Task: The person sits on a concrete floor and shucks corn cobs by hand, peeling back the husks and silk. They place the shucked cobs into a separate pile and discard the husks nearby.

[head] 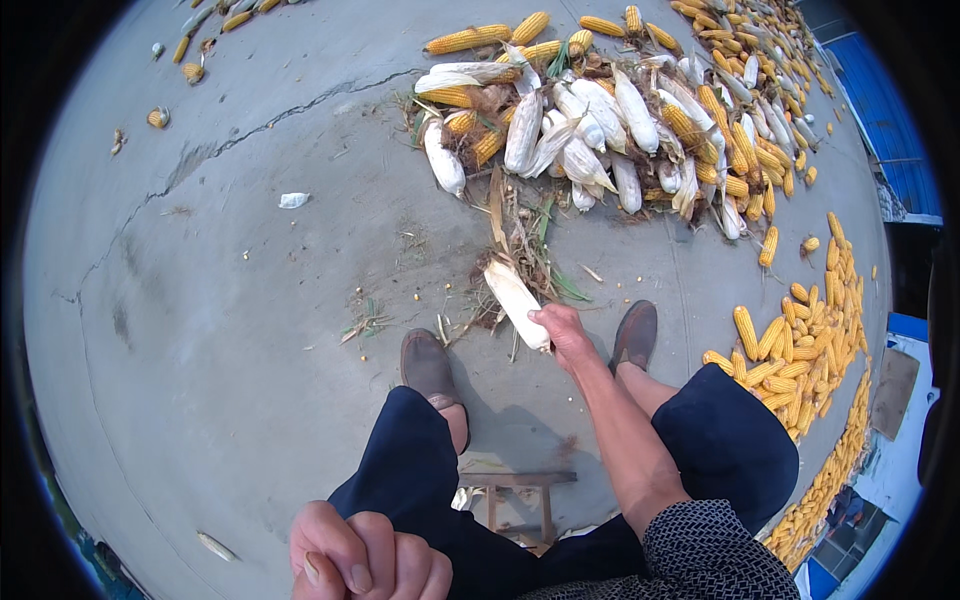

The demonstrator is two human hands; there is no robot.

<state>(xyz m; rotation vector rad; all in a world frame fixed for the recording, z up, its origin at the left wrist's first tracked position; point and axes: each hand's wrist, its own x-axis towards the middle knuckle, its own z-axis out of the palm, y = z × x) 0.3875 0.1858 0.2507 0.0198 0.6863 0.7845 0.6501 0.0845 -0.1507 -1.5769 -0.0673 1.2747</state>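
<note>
My right hand (564,333) grips the base of an ear of corn in pale husk (517,306), held low between my feet. The ear's far end, with brown silk, lies over a scatter of dry husk scraps and stalk bits (529,236) on the concrete. Close to the camera, at the bottom of the view, my left hand (371,551) is curled into a fist above my left thigh. Nothing shows in its fingers, though the palm is hidden. Beyond the scraps is a heap of corn ears (592,135), many in whitish husks and several bare yellow.
A pile of bare yellow cobs (799,352) lies to the right, with a long row of cobs (840,465) past it. More corn (739,45) spreads at the upper right. A wooden stool (517,478) stands beneath me. A crack (247,135) crosses the concrete at left.
</note>
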